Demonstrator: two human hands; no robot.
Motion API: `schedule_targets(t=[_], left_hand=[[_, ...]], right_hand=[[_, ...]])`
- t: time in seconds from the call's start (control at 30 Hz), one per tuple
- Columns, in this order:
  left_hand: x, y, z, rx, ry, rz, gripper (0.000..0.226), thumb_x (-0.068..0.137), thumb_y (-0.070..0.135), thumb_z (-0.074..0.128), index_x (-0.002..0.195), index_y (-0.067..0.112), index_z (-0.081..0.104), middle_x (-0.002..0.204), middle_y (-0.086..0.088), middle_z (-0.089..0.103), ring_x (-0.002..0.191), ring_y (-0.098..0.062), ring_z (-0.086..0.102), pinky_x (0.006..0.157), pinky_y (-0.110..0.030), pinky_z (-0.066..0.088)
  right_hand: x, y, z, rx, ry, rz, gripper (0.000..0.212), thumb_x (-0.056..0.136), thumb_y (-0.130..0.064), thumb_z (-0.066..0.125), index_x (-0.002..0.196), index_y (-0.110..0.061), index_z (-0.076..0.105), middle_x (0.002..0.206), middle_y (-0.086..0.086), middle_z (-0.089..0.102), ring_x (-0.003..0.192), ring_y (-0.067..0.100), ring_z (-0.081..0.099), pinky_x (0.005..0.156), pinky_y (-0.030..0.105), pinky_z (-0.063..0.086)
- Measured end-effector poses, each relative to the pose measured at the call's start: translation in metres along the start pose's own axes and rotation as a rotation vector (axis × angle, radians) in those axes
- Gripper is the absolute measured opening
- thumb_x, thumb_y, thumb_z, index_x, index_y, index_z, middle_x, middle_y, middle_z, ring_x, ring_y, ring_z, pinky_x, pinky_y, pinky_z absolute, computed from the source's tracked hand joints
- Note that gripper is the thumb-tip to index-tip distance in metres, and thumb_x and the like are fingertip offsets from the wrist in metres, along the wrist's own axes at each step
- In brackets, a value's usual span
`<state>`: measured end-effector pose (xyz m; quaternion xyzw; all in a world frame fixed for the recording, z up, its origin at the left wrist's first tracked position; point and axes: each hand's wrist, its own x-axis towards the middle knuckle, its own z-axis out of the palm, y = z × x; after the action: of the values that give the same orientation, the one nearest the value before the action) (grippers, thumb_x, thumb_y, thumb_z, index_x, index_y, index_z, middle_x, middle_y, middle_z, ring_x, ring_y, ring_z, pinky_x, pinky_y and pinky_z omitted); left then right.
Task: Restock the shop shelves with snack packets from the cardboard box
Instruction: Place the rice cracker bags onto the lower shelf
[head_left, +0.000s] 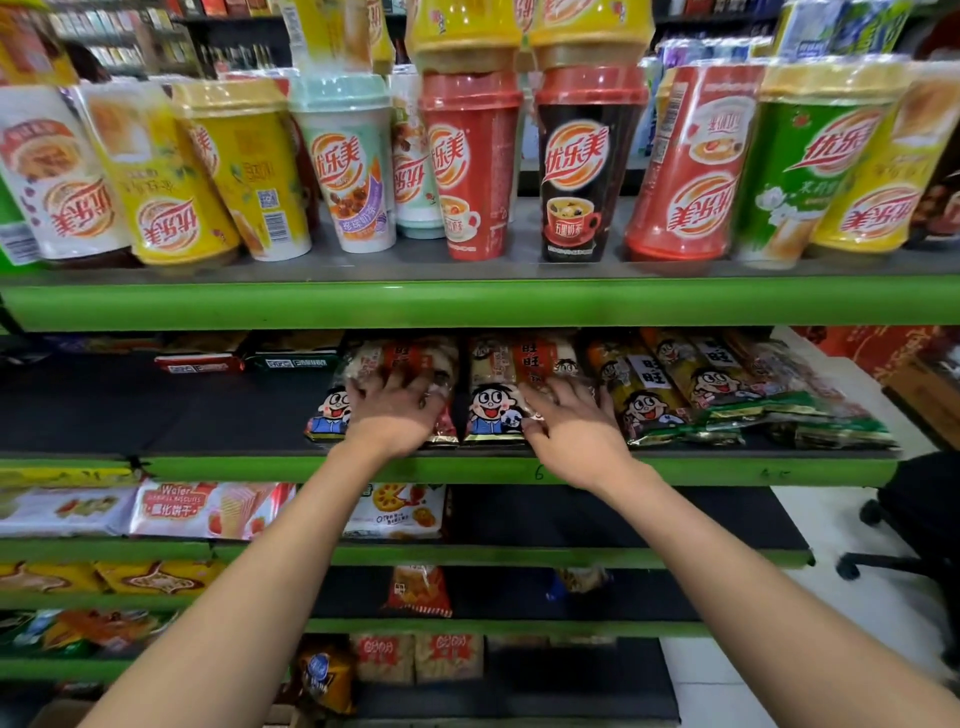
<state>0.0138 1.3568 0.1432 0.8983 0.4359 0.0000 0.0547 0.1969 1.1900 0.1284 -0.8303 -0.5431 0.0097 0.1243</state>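
**Both hands down on the snack packets**

While both arms stretch forward, the left hand lies flat with fingers spread on one snack packet, and the right hand lies beside it, fingers spread over a second packet. Both packets lie side by side on the dark second shelf, front edges near its green lip, more packets fanned out to the right. Milk-tea cups line the shelf above; biscuit packs sit below. Each packet is clear film with a cartoon face and red label.
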Motion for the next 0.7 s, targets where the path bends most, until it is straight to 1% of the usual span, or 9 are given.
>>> schedule_targets(t=[0.1, 0.17, 0.27, 0.37, 0.47, 0.53, 0.63, 0.7], left_hand=[[-0.002, 0.002, 0.002, -0.015, 0.026, -0.004, 0.081, 0.085, 0.070, -0.004, 0.155, 0.039, 0.022, 0.167, -0.005, 0.019, 0.153, -0.036, 0.010, 0.120, -0.064, -0.003], [-0.004, 0.003, 0.005, -0.008, 0.045, -0.010, 0.084, 0.082, 0.071, -0.007, 0.155, 0.040, 0.020, 0.167, -0.004, 0.018, 0.153, -0.036, 0.010, 0.120, -0.063, -0.002], [-0.005, 0.004, 0.008, 0.010, 0.059, -0.005, 0.082, 0.083, 0.070, -0.008, 0.155, 0.040, 0.018, 0.167, -0.004, 0.019, 0.153, -0.036, 0.011, 0.120, -0.064, 0.000], [-0.005, 0.004, 0.009, 0.009, 0.098, 0.000, 0.081, 0.085, 0.069, -0.007, 0.155, 0.039, 0.019, 0.166, -0.006, 0.023, 0.152, -0.037, 0.015, 0.120, -0.064, 0.000], [-0.007, 0.004, 0.010, 0.004, 0.116, 0.017, 0.075, 0.090, 0.068, -0.005, 0.155, 0.038, 0.019, 0.165, -0.007, 0.023, 0.152, -0.037, 0.014, 0.120, -0.063, -0.004], [-0.010, 0.004, 0.007, -0.024, 0.108, 0.036, 0.068, 0.097, 0.065, 0.003, 0.156, 0.037, 0.021, 0.165, -0.006, 0.023, 0.153, -0.034, 0.013, 0.120, -0.060, -0.006], [-0.027, 0.005, 0.006, -0.172, 0.172, 0.092, 0.052, 0.104, 0.054, 0.027, 0.150, 0.035, 0.038, 0.161, -0.003, 0.034, 0.152, -0.026, 0.020, 0.124, -0.054, 0.001], [-0.052, 0.007, 0.013, -0.294, 0.249, 0.118, 0.045, 0.103, 0.047, 0.039, 0.144, 0.030, 0.049, 0.156, -0.003, 0.040, 0.149, -0.024, 0.023, 0.124, -0.052, 0.003]], right_hand=[[-0.007, 0.003, 0.005, -0.022, 0.058, -0.031, 0.055, 0.098, -0.049, 0.032, 0.152, -0.038, 0.032, 0.161, 0.005, 0.031, 0.151, 0.024, 0.018, 0.120, 0.060, 0.003], [-0.008, 0.003, 0.005, -0.028, 0.065, -0.042, 0.056, 0.097, -0.050, 0.031, 0.152, -0.037, 0.034, 0.160, 0.006, 0.032, 0.151, 0.025, 0.019, 0.120, 0.059, 0.003], [-0.009, 0.002, 0.003, -0.032, 0.061, -0.043, 0.056, 0.097, -0.051, 0.030, 0.152, -0.036, 0.033, 0.161, 0.007, 0.031, 0.151, 0.026, 0.018, 0.120, 0.060, 0.003], [-0.014, 0.000, 0.006, -0.054, 0.085, -0.051, 0.055, 0.099, -0.048, 0.029, 0.153, -0.034, 0.031, 0.161, 0.008, 0.030, 0.152, 0.028, 0.016, 0.120, 0.060, 0.002], [-0.018, 0.001, 0.007, -0.080, 0.099, -0.055, 0.054, 0.103, -0.047, 0.027, 0.155, -0.033, 0.026, 0.163, 0.010, 0.025, 0.153, 0.029, 0.013, 0.121, 0.055, 0.000], [-0.019, 0.000, 0.004, -0.064, 0.081, -0.057, 0.054, 0.104, -0.047, 0.027, 0.156, -0.033, 0.024, 0.164, 0.010, 0.023, 0.153, 0.028, 0.011, 0.122, 0.051, -0.001], [-0.031, -0.007, -0.004, 0.042, 0.081, -0.073, 0.054, 0.105, -0.048, 0.031, 0.156, -0.032, 0.027, 0.164, 0.008, 0.024, 0.154, 0.028, 0.012, 0.125, 0.047, 0.002], [-0.047, -0.019, -0.006, 0.104, 0.128, -0.119, 0.054, 0.104, -0.044, 0.038, 0.155, -0.025, 0.034, 0.163, 0.007, 0.029, 0.152, 0.027, 0.018, 0.125, 0.045, 0.006]])
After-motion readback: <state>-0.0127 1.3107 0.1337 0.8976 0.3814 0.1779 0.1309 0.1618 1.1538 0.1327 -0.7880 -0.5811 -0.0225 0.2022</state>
